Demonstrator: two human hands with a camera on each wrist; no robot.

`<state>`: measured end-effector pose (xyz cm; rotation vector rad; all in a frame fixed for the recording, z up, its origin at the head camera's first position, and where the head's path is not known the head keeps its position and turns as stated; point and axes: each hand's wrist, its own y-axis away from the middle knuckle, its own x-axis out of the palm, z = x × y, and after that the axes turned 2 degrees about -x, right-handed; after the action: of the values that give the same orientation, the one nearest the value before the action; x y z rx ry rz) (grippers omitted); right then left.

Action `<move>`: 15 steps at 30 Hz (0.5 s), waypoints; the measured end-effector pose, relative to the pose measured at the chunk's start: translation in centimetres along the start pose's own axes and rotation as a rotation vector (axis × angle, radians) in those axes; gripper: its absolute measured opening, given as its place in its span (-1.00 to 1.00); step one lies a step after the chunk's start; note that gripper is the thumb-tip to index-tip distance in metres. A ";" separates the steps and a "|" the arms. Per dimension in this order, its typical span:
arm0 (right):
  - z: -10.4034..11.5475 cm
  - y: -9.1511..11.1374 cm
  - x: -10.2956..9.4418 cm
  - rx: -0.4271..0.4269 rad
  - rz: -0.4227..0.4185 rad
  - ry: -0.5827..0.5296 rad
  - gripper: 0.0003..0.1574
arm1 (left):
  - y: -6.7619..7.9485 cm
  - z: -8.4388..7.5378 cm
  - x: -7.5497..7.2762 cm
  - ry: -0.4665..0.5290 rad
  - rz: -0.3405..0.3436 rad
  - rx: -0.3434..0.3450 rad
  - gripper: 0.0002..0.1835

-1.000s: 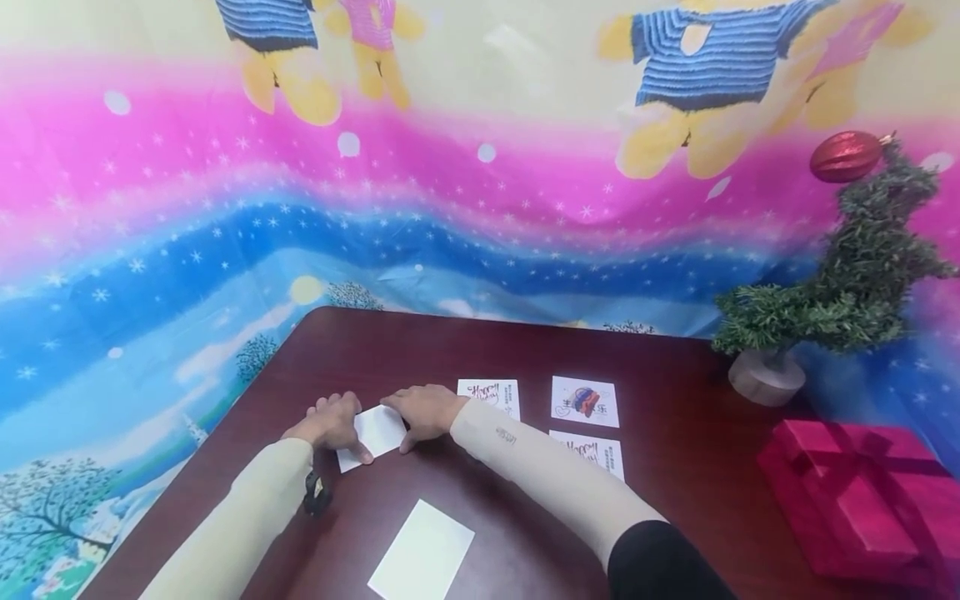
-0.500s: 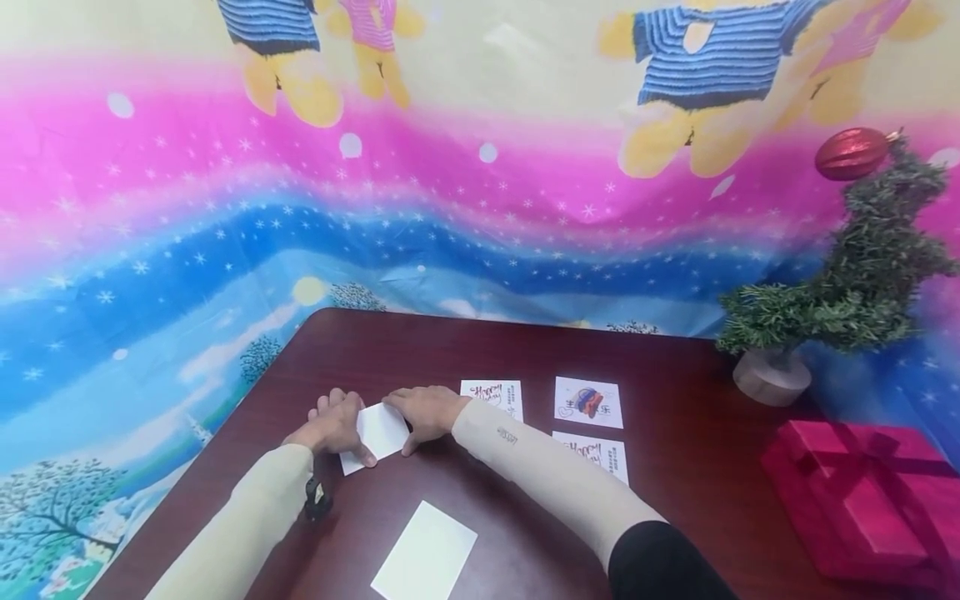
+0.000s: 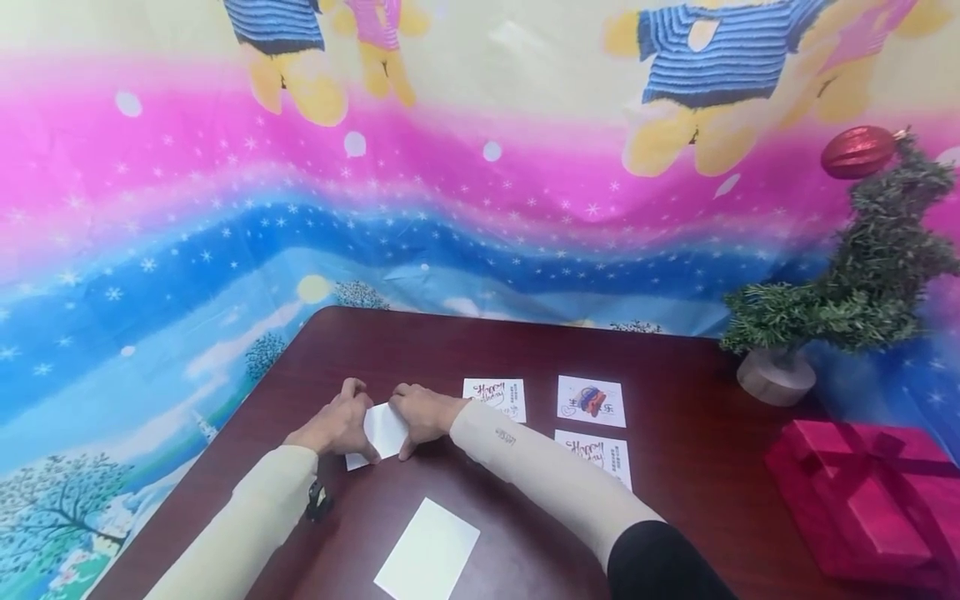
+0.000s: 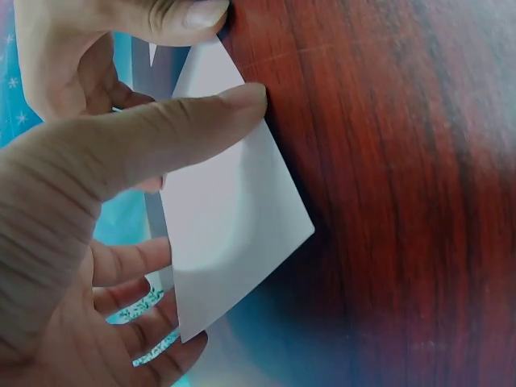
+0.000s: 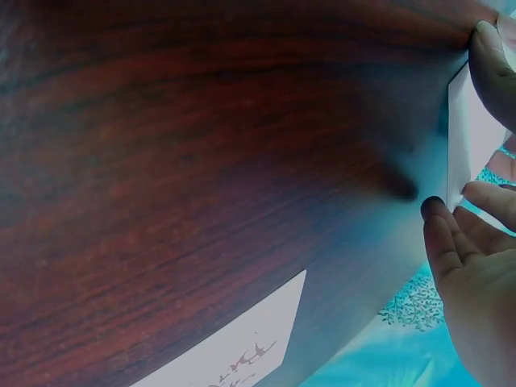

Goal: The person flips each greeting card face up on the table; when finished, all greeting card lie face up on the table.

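Both hands hold one small white card [image 3: 386, 432] near the left side of the dark wooden table. My left hand [image 3: 336, 423] grips its left end, and the thumb [image 4: 201, 121] lies across the card's face in the left wrist view. Several fingers [image 4: 133, 262] of that hand show at the card's edge and beneath it. At the other end, my right hand [image 3: 427, 412] pinches the card. The card looks raised and slightly tilted in the left wrist view. A second blank white card [image 3: 427, 548] lies flat on the table, closer to me.
Three printed cards lie to the right: one with red lettering [image 3: 497, 398], one with a coloured picture [image 3: 591, 402], and another lettered one [image 3: 596, 457] partly behind my right sleeve. A red gift box [image 3: 870, 492] and a small artificial tree [image 3: 855, 275] stand at the table's right.
The hands have drawn slightly closer together on the white card, and the left fingers have curled in more. Less of the card shows between them. The other cards lie as before.
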<state>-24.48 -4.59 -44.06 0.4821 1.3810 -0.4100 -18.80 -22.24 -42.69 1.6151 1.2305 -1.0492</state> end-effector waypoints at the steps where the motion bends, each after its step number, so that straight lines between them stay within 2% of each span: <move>1: 0.0 0.0 0.1 -0.004 0.003 0.004 0.03 | 0.1 0.0 0.1 0.007 0.004 -0.004 -0.12; 8: -0.6 -0.1 0.0 -0.035 0.006 0.042 -0.18 | 0.2 0.1 0.4 0.058 -0.004 0.057 -0.12; 15: -0.8 0.7 0.0 -0.023 0.029 0.032 -0.09 | 0.2 -0.5 0.6 0.000 0.026 0.099 0.05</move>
<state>-24.75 -3.62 -44.10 0.4914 1.4064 -0.3643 -18.42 -21.64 -43.11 1.7012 1.1703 -1.1090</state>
